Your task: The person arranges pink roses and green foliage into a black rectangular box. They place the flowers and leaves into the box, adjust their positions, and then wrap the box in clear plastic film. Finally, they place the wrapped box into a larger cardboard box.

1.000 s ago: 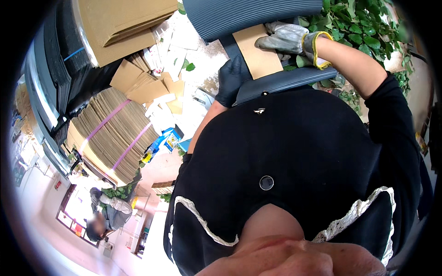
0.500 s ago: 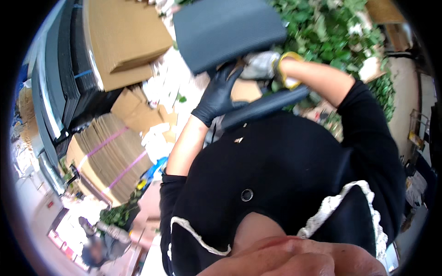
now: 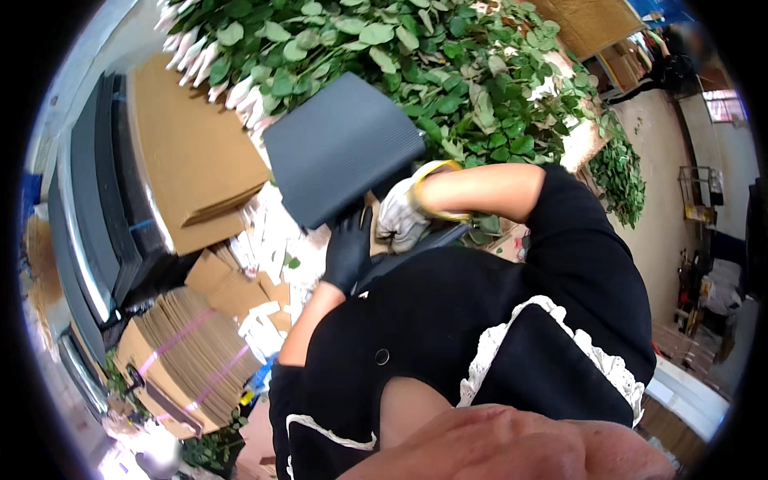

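— Dark grey ribbed corrugated sheet, is that what you have in hand?

— Yes. I hold it up in front of my chest, tilted, its lower corner down by my two hands, with the mass of green leafy stems behind and above it. My left hand, in a black glove, is closed on the lower edge, fingers curled round from beneath. My right hand, in a grey-white knitted glove with a yellow cuff, is at the same corner just beside the left; its fingers look bent onto the edge, though I cannot tell how firmly they clamp.

— What else is about you?

— A second dark strip lies under my right hand, perhaps another sheet seen edge-on; I cannot tell. To my left stand flat brown cardboard sheets, and lower down a strapped bundle of folded brown cartons. White scraps litter the floor between them.

— Which step would you say this is?

— I judge I am handling the sheet near the stems, both hands sharing one corner, so it is poorly balanced.

— And the next move?

— It calls for one hand to slide along the edge for a wider hold, and for care that the far corner does not brush the leaves.
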A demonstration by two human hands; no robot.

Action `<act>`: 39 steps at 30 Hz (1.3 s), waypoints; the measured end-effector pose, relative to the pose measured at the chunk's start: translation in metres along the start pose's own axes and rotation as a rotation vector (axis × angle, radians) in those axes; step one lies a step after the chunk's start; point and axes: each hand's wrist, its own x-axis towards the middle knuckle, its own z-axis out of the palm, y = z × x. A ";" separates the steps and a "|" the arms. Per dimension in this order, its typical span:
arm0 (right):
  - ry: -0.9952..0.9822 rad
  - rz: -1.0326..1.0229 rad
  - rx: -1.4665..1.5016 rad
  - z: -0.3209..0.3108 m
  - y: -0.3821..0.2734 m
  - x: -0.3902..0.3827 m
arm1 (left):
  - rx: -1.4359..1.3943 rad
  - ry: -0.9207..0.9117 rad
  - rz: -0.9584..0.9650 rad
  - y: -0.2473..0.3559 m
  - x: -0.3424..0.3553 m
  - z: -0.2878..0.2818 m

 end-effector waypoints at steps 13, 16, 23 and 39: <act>0.630 0.532 -0.055 -0.042 0.179 0.029 | -0.282 0.471 0.301 0.035 0.004 -0.107; 0.861 0.511 -0.106 -0.073 0.143 -0.014 | -0.021 0.548 0.286 0.030 0.016 -0.140; 1.528 0.676 -0.419 -0.155 0.139 -0.151 | 0.322 0.441 0.070 0.006 0.051 -0.130; 0.443 0.407 -0.156 -0.110 0.133 -0.045 | -0.434 0.137 0.238 -0.030 -0.030 0.017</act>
